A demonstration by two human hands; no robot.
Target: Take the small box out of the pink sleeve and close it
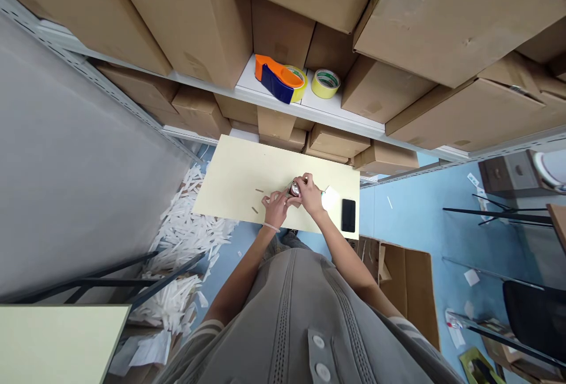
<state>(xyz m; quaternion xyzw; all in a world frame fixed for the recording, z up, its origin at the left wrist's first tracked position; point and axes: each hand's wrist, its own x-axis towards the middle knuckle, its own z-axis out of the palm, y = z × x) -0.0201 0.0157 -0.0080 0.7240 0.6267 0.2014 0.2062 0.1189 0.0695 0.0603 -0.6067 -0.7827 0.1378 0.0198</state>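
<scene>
Both my hands meet over the pale yellow table [234, 177]. My right hand [310, 195] grips a small shiny brown object [295, 189], too small to identify. My left hand [276, 208] touches the same object from the left, fingers curled at it. A thin band circles my left wrist. Two small brown slips [255, 209] lie on the table left of my hands. A white piece [331, 197] and a black phone [348, 215] lie just right of my right hand.
A shelf behind the table holds an orange and blue tape dispenser [276, 79], a yellow tape roll [326, 83] and many cardboard boxes [455, 12]. White paper strips [190, 236] pile on the blue floor at left. An open cardboard box [409, 278] stands at right.
</scene>
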